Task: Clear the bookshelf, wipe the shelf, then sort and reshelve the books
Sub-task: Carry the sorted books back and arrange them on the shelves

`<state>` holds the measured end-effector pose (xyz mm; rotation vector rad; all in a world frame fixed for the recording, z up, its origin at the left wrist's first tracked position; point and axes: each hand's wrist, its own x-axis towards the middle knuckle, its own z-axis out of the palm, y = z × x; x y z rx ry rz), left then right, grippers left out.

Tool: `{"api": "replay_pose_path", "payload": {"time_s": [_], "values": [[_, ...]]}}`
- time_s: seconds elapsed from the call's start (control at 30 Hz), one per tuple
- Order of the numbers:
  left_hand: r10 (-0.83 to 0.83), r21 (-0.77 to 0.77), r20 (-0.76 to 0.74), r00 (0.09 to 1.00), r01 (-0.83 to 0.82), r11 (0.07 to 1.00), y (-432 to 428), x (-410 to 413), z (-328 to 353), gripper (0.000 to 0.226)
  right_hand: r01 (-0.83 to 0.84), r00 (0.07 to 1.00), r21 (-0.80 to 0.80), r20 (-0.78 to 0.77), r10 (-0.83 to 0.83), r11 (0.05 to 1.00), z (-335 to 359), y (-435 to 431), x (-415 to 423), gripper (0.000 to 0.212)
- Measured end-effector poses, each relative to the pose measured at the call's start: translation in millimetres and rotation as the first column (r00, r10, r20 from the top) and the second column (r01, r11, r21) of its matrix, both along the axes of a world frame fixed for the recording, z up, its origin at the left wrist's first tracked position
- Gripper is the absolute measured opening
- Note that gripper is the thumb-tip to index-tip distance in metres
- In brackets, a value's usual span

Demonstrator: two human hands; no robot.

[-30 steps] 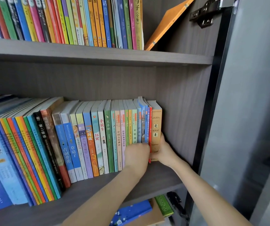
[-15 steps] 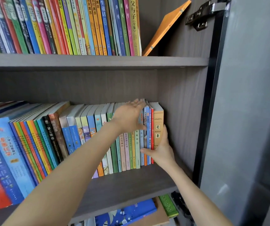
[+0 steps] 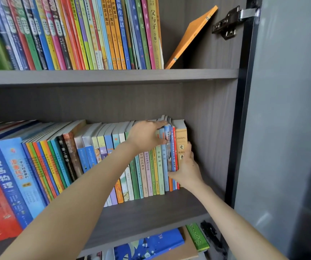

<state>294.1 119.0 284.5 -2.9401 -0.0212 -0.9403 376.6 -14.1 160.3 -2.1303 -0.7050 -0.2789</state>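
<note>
- Step, judged: clearing. The shelf (image 3: 151, 209) is full.
- Left hand (image 3: 147, 136) hooks the tops of the end books (image 3: 181, 134); right hand (image 3: 186, 169) grips their lower spines, at the shelf's right end.
- Next: pull the bundle out, squeezed together.

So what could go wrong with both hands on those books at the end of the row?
The right hand and left hand grip several thin end books together; one might slip out and drop. If that bundle leaves, the leaning row beside it could topple into the gap.
</note>
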Motion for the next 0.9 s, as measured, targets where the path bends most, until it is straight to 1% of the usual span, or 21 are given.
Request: {"api": "replay_pose_path", "payload": {"time_s": [0.07,0.1,0.17,0.23,0.3,0.33,0.43,0.5,0.6,0.67,0.77,0.83,0.9], "values": [[0.029,0.022,-0.021,0.999,-0.029,0.999,-0.4,0.1,0.5,0.063,0.006,1.000,-0.017,0.011,-0.006,1.000,9.4,-7.1,-1.8,0.118],[0.043,0.036,-0.025,0.999,-0.042,0.998,-1.0,-0.4,1.7,0.065,0.016,0.999,0.007,0.044,-0.016,1.000,16.7,-10.8,-4.3,0.111],[0.060,0.033,-0.030,0.998,-0.059,0.998,-1.9,-5.3,4.5,0.068,0.041,0.985,0.084,0.164,-0.055,0.996,37.3,-14.9,-11.9,0.089],[0.052,0.015,-0.013,0.999,-0.052,0.999,-1.0,-13.9,5.1,0.068,0.107,0.947,0.068,0.297,-0.123,0.992,59.9,-12.9,-19.0,0.073],[0.052,0.032,0.031,0.998,-0.053,0.998,1.7,-25.9,4.3,0.065,0.181,0.907,0.003,0.385,-0.168,0.984,77.4,-4.4,-22.6,0.063],[0.050,0.032,0.060,0.997,-0.052,0.998,3.7,-31.8,3.1,0.062,0.203,0.891,-0.004,0.415,-0.183,0.979,83.1,1.2,-22.9,0.058],[0.025,-0.007,0.154,0.988,-0.024,1.000,9.3,-49.3,-2.9,0.048,0.229,0.842,0.050,0.491,-0.223,0.972,91.8,13.3,-23.2,0.042],[-0.003,-0.033,0.196,0.981,0.009,0.999,12.5,-60.5,-8.9,0.040,0.256,0.829,0.058,0.500,-0.250,0.965,95.5,15.0,-25.3,0.036],[-0.012,-0.082,0.222,0.975,0.031,0.996,18.2,-71.3,-18.4,0.035,0.274,0.828,0.007,0.506,-0.240,0.962,100.9,15.1,-23.7,0.032],[-0.012,-0.097,0.256,0.967,0.038,0.995,19.6,-75.0,-22.4,0.033,0.250,0.850,-0.036,0.487,-0.201,0.968,104.9,14.3,-21.1,0.029],[-0.030,-0.081,0.369,0.929,0.064,0.995,16.2,-79.5,-25.9,0.025,0.225,0.884,-0.068,0.435,-0.174,0.972,110.4,10.9,-25.7,0.026],[-0.018,-0.089,0.459,0.888,0.067,0.994,10.8,-81.1,-30.2,0.021,0.195,0.907,-0.044,0.388,-0.163,0.980,110.3,7.1,-37.1,0.026],[0.020,-0.113,0.508,0.861,0.044,0.993,2.3,-83.0,-36.4,0.017,0.149,0.923,0.025,0.356,-0.147,0.989,105.9,-1.6,-52.6,0.027]]}}
